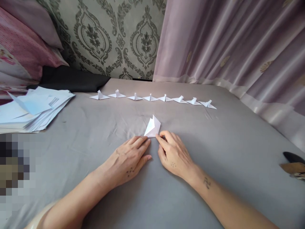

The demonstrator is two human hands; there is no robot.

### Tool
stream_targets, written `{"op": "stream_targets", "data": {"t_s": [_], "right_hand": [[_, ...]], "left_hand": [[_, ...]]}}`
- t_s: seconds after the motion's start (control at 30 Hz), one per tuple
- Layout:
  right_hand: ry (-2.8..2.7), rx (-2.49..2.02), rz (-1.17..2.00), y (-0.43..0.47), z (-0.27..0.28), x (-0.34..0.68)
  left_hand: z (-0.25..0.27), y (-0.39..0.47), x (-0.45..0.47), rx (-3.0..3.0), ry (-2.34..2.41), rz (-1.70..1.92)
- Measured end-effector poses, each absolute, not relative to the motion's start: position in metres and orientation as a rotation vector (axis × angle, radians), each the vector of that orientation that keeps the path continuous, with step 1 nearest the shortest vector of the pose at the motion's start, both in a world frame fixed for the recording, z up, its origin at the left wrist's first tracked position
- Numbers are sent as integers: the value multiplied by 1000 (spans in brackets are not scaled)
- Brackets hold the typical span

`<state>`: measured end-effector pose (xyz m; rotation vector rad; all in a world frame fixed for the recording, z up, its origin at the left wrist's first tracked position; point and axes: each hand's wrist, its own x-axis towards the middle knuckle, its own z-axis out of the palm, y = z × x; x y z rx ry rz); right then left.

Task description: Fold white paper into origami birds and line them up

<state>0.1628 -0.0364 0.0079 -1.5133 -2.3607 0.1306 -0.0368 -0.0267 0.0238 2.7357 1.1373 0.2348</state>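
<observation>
A small folded piece of white paper point(154, 128) lies on the grey sheet in front of me, with two points sticking up at its far side. My left hand point(132, 156) lies low with fingers stretched out and thumb apart; its fingertips touch the paper's lower left edge. At the lower right corner, my right hand point(173, 151) has its fingers curled, and the index fingertip presses on the paper. The tip of my right thumb is tucked beneath the fingers and partly hidden. Farther off stands a row of several small folded paper figures point(150, 97), apart from both hands.
A stack of white paper sheets point(45, 109) lies at the left, with dark cloth point(71, 79) behind it. Pink curtains point(209, 41) hang at the right, beside patterned wallpaper point(119, 38). A dark and brown object point(294, 167) sits at the right edge. The lower left corner is pixelated.
</observation>
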Motion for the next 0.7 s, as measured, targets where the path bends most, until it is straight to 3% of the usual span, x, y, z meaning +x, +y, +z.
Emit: {"op": "stream_targets", "data": {"t_s": [0.7], "right_hand": [[-2470,-1480,71,-37,14,145]], "left_hand": [[35,-25,-48,2669,1183,169]]}}
